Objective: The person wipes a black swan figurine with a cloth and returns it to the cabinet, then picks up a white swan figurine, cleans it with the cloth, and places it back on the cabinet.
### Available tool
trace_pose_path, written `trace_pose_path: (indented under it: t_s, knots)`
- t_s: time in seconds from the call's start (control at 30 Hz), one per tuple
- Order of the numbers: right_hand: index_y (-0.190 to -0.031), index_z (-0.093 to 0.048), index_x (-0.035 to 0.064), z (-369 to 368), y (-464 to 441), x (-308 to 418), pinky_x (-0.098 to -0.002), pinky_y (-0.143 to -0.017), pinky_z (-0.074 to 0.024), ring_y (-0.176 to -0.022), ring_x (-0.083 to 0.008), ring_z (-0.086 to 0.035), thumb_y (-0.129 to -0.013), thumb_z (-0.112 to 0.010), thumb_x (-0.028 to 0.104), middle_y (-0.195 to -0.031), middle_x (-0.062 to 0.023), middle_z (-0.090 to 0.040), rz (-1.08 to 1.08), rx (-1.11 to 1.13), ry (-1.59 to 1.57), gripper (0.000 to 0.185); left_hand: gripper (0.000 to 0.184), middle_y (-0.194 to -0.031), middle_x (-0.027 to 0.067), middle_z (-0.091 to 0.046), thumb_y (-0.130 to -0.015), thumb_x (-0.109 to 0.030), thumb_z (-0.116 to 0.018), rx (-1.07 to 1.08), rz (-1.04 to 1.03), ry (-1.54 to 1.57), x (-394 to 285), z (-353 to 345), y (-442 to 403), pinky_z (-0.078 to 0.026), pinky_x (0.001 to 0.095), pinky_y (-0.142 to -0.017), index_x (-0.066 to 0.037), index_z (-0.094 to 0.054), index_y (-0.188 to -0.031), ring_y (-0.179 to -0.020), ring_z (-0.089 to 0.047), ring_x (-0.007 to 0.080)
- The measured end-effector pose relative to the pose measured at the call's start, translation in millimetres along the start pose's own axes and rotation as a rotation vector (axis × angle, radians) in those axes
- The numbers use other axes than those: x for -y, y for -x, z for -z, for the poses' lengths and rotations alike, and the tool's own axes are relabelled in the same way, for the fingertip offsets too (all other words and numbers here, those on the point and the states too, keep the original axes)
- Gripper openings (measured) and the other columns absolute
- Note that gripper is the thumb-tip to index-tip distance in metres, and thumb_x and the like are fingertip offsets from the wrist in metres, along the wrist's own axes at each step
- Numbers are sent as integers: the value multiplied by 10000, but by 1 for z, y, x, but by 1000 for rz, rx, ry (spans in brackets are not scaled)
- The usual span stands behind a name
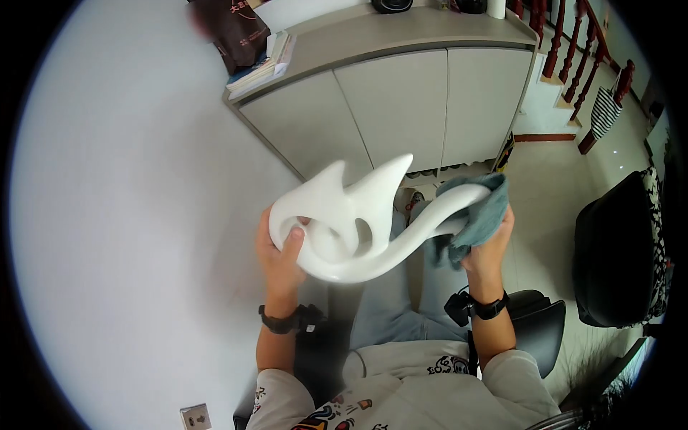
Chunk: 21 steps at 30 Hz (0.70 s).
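A glossy white swan-shaped ornament (358, 269) is held up in front of my body, its wings pointing away from me. My left hand (283, 251) grips its rounded left end, the thumb hooked at an opening. At the right, my right hand (491, 247) holds a grey-green cloth (487, 215) around the ornament's curved head end. Folds of the cloth hide most of the right fingers.
A grey cabinet (401, 100) stands ahead, with books (261, 72) and a dark bag (236, 32) at its left end. To the right are a black seat (616, 251) and a staircase railing (573, 57). A white wall (129, 215) is on the left.
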State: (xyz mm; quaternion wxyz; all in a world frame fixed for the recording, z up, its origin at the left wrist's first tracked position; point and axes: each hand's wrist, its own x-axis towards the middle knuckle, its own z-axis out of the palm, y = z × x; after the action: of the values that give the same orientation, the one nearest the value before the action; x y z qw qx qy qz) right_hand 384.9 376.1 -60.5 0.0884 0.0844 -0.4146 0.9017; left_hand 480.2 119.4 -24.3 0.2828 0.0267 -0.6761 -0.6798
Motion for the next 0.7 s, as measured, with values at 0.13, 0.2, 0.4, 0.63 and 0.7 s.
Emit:
trace_pose_path:
  t_s: [0.13, 0.2, 0.4, 0.63, 0.7]
  knots:
    - [-1098, -474, 34, -22, 13, -5, -303, -742, -504, -871, -150, -577, -825, -603, 22, -999, -71, -567, -181, -147, -382, 302, 375, -1009, 107, -548, -843, -163, -581, -125, 55, 197, -3, -25, 5, -449, 308, -822, 35, -464, -1140, -960, -529, 184]
    - [-1157, -429, 39, -29, 22, -21, -317, -792, -482, -941, -159, -554, -824, -610, 81, -1057, -81, -545, -36, -54, -147, 381, 439, -1063, 123, -523, -874, -214, -543, -181, 89, 277, -5, -44, 7, -458, 354, -857, 34, -404, -1208, -989, -540, 218]
    - [-1149, -455, 30, -41, 39, -26, -311, -810, -452, -951, -160, -548, -780, -646, 82, -1044, -75, -557, 216, 264, 323, 419, 512, -1178, 156, -483, -901, -267, -495, -175, 8, 422, -7, -63, 1, -451, 377, -898, 51, -337, -1269, -1080, -515, 253]
    - [-1035, -516, 2, -48, 34, -29, -278, -731, -475, -820, -136, -585, -746, -656, 31, -908, -54, -602, 30, 148, 239, 322, 551, -1235, 166, -457, -900, -273, -498, -225, 42, 333, 8, -67, 7, -425, 387, -936, 54, -303, -1299, -1125, -491, 259]
    - [-972, -538, -12, -37, 27, -32, -264, -697, -485, -786, -116, -589, -710, -668, 23, -872, -57, -616, -104, 102, 151, 295, 574, -1236, 164, -455, -904, -305, -501, -82, -38, 181, 32, -46, 11, -411, 379, -947, 52, -296, -1304, -1142, -476, 251]
